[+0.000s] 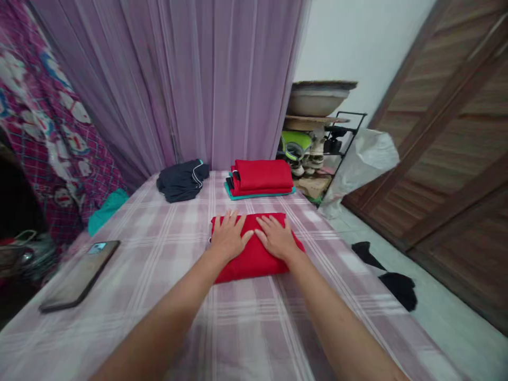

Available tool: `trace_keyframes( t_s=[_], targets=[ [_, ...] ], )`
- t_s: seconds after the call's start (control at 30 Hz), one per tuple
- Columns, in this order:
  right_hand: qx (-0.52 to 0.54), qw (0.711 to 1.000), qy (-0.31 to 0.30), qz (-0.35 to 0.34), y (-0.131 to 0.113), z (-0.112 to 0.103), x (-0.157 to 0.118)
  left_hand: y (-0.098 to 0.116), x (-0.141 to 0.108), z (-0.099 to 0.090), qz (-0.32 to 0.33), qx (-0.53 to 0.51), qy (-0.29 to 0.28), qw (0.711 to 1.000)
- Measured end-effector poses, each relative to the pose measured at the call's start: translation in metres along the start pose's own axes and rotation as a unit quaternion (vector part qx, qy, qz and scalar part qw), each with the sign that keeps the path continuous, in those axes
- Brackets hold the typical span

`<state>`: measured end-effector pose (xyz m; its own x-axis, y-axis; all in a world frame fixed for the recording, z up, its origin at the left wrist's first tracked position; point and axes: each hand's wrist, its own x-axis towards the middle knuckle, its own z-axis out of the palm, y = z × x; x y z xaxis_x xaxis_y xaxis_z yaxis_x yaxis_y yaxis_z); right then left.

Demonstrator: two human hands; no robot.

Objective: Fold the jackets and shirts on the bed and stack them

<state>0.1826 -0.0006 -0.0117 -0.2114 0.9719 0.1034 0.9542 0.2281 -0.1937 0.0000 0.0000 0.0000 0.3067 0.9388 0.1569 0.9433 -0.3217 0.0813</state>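
A folded red garment (254,263) lies on the checked cloth of the table (159,264) in front of me. My left hand (229,236) rests flat on its left half, fingers spread. On the right half lies my right hand (277,238), also flat with its fingers apart. The two thumbs nearly meet in the middle. Behind it stands a stack of folded red clothes (262,176) with teal cloth at the bottom and something dark at its left side. A crumpled dark garment with white piping (183,181) sits farther left.
A phone (81,275) lies near the left edge. Purple curtains (190,79) hang behind. Past the right edge are a rack with shoes (313,153), a white sack (361,164), black cloth on the floor (397,288) and wooden doors (444,159). Teal cloth (107,210) hangs at the left.
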Motion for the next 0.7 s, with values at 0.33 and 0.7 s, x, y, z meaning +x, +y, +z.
trace_keyframes(
  t_s=[0.33,0.7],
  targets=[
    [0.039,0.995,0.078,0.056,0.019,0.002,-0.017,-0.022,-0.016,0.046,-0.062,-0.090,0.028,0.994],
    [0.133,0.959,-0.109,0.227,0.071,-0.005,-0.023,-0.071,-0.026,0.038,-0.201,-0.264,-0.005,0.943]
  ],
)
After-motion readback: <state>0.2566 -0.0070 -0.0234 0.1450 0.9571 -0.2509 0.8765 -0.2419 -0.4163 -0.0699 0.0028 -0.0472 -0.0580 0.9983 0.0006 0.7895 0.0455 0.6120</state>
